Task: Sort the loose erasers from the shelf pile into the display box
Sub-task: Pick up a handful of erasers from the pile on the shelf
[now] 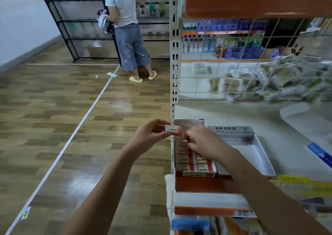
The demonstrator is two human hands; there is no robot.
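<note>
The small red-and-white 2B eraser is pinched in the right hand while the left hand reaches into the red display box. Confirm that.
Wrong hands. In the head view the left hand pinches the small red-and-white 2B eraser, held out past the shelf's edge, while the right hand reaches into the red display box, over its rows of erasers. The rest stands.

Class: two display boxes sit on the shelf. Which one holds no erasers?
The grey display box, on the right, shows a bare floor; the red display box beside it holds rows of erasers.

Person (125, 28) (standing) beside black rack (71, 21)
</note>
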